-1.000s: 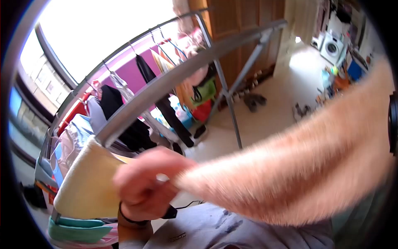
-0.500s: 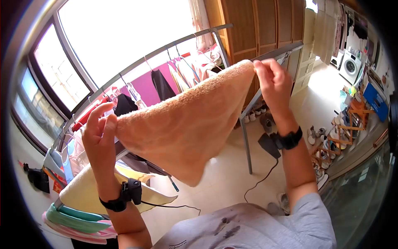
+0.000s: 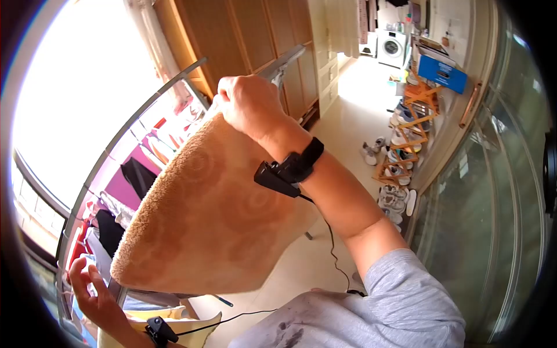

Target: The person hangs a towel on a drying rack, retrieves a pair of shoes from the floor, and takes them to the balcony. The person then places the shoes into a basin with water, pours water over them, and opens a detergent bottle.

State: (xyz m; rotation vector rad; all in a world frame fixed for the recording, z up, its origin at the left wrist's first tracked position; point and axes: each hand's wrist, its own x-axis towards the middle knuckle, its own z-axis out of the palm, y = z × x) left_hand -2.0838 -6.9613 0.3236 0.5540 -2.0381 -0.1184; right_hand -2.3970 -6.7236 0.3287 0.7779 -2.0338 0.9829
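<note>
An orange-brown fluffy towel (image 3: 214,214) hangs from my right hand (image 3: 249,107), whose fingers pinch its upper corner. It drapes over a grey metal rack bar (image 3: 285,60), most of which it hides. At the lower left my left hand (image 3: 96,296) has its fingers apart, just beside the towel's lower left corner, with a small gap between them. Below the towel lies a pale yellow cloth (image 3: 197,333). Both wrists wear black straps with small devices and cables.
Clothes, among them a black garment (image 3: 139,177), hang on the far rail (image 3: 107,149) by the bright window. Behind stands a wooden wardrobe (image 3: 255,35). Shoes (image 3: 394,197) and a wooden folding rack (image 3: 420,116) line the right side, near a glass door (image 3: 493,174).
The view has turned right. My left hand has let go of the towel and sits lower, while my right hand still pinches it. The towel now slants down to the left.
</note>
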